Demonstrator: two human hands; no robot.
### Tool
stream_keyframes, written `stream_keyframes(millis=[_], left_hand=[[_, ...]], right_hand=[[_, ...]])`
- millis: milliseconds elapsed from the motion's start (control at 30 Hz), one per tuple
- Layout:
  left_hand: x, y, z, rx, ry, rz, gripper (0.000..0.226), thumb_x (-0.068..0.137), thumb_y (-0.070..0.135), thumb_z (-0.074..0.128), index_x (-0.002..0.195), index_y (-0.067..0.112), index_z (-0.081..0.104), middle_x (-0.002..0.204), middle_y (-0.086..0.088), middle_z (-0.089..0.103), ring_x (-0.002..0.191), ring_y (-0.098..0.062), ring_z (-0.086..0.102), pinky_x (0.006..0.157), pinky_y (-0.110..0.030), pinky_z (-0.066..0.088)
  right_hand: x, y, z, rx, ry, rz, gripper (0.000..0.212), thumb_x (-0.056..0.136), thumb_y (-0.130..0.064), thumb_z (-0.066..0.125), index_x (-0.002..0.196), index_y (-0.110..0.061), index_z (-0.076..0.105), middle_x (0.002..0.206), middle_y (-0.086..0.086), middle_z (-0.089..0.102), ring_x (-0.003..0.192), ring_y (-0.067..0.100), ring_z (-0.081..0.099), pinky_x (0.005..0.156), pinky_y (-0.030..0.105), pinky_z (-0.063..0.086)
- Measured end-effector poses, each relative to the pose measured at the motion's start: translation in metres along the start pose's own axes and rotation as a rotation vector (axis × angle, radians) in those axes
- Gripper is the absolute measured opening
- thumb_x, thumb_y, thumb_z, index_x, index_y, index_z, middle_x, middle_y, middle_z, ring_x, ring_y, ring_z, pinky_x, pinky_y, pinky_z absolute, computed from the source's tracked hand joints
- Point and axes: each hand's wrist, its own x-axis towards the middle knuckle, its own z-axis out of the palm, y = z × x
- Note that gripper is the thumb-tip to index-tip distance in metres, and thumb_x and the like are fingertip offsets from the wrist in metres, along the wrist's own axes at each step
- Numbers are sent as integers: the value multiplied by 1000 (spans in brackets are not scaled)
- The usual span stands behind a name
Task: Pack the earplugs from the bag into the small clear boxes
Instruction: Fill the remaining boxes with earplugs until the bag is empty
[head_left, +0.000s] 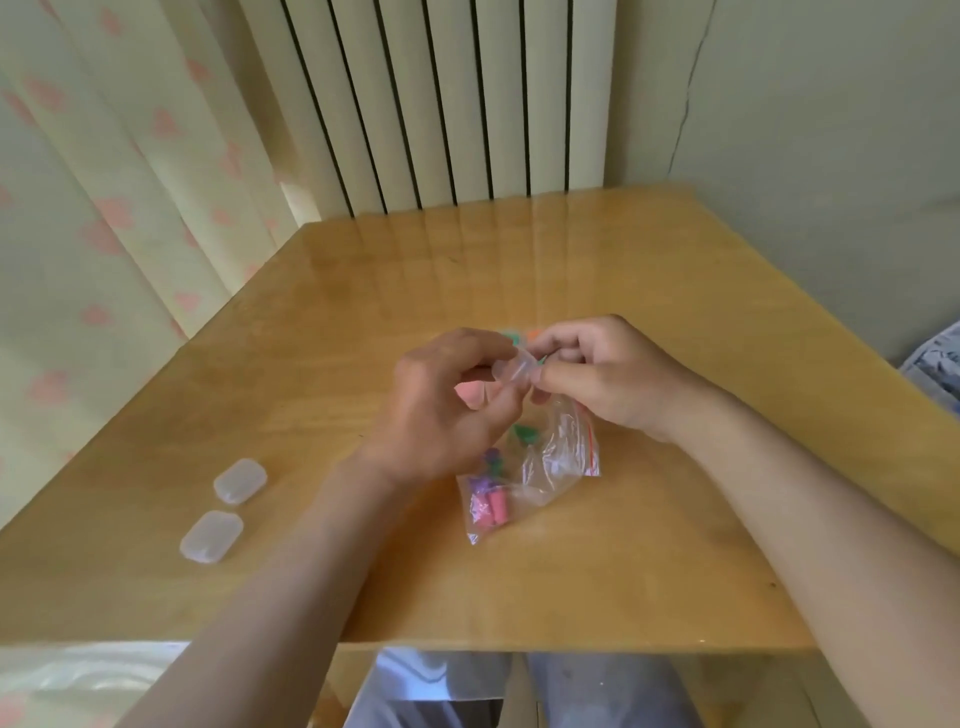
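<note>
Both hands meet over the middle of the wooden table. My left hand and my right hand pinch a small clear box between their fingertips. Below them lies a clear zip bag with a red seal strip, holding pink, purple and green earplugs. Green and orange pieces show just behind the fingers, partly hidden. Two more small clear boxes, one behind the other, lie shut at the left of the table.
A ribbed radiator stands behind the table. A curtain with pink hearts hangs at the left and a wall runs along the right. My legs show under the table's front edge.
</note>
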Motion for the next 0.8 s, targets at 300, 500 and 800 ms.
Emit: stream_keyframes(millis=[300,500,800], left_hand=[[-6,-12,8,-49,-20,-17,31,78,4,73,108,4,69,96,-4,73,89,-20,72,76,-42,59],[-8,-13,6,-75,-40,24,26,82,12,71,107,3,69,92,-5,72,86,-24,71,74,-43,57],[-8,-2,6,-94,24,-78,20,83,14,72,102,7,73,88,-1,74,83,-13,71,74,-34,58]], right_hand=[[0,-4,6,54,7,87,44,69,-31,68,107,-7,67,71,2,72,48,2,52,43,10,35],[-1,-4,8,63,3,104,16,88,1,64,104,3,64,65,2,70,44,0,51,40,9,34],[0,-3,13,60,27,98,24,82,-4,70,101,5,60,63,3,70,44,0,53,41,9,35]])
